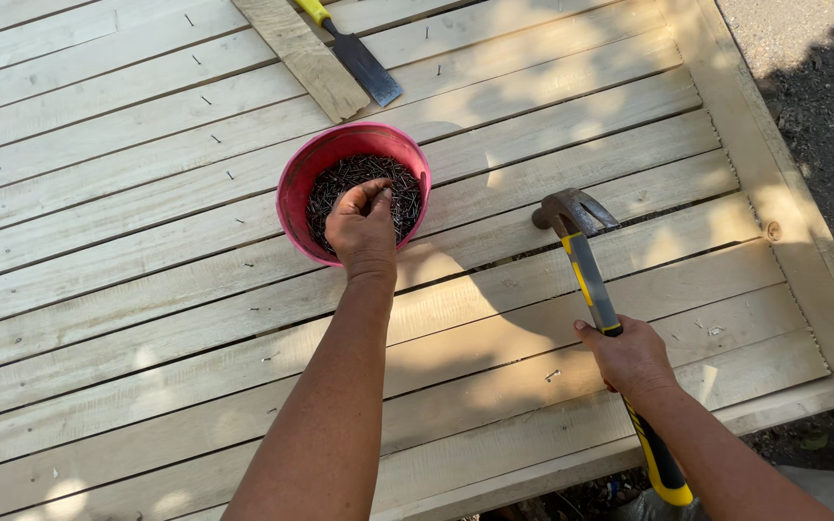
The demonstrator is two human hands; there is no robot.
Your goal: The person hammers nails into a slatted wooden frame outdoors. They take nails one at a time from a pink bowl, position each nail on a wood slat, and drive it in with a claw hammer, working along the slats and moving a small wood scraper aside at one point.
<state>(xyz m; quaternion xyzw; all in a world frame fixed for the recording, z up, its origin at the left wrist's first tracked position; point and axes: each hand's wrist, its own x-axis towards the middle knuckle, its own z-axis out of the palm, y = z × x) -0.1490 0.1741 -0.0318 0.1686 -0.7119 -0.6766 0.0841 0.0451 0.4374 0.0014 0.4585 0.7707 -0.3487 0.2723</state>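
Observation:
My left hand (363,224) reaches into a pink bowl (293,183) full of dark nails (335,178), its fingertips pinched together on nails at the middle of the heap. My right hand (631,357) grips the grey, yellow and black handle of a claw hammer (571,214). The hammer's steel head rests on the pale wooden planks (147,318) to the right of the bowl. Both forearms come in from the bottom edge.
A loose short board (303,56) lies at the top, with a yellow-handled chisel (359,60) beside it. Scattered nails lie on the slatted planks. A thicker frame beam (774,164) runs along the right, with dark ground (822,87) beyond it.

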